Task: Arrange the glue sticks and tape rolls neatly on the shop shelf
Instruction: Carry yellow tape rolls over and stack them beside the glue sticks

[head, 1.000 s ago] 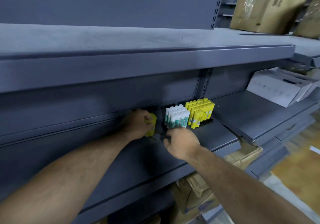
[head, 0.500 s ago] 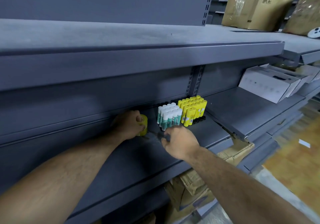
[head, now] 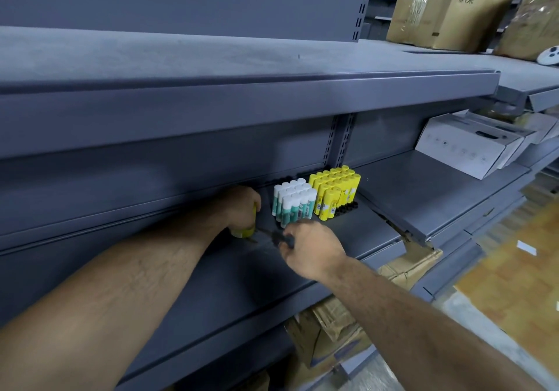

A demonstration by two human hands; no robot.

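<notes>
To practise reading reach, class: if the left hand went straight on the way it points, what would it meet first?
Likely the white-green glue sticks, just beyond the left hand; depth is unclear.

Brown cartons (head: 447,6) up top, white boxes (head: 465,148) right, perhaps crumpled cardboard (head: 332,330) below.

Upright green-and-white glue sticks (head: 292,204) and yellow glue sticks (head: 334,192) stand in two tight blocks just beside each other near the back of the grey shelf (head: 363,233). Left of them the left hand (head: 242,206) grips a yellow tape roll (head: 243,232); the right hand (head: 311,248) pinches a blurred dark item (head: 286,240)
</notes>
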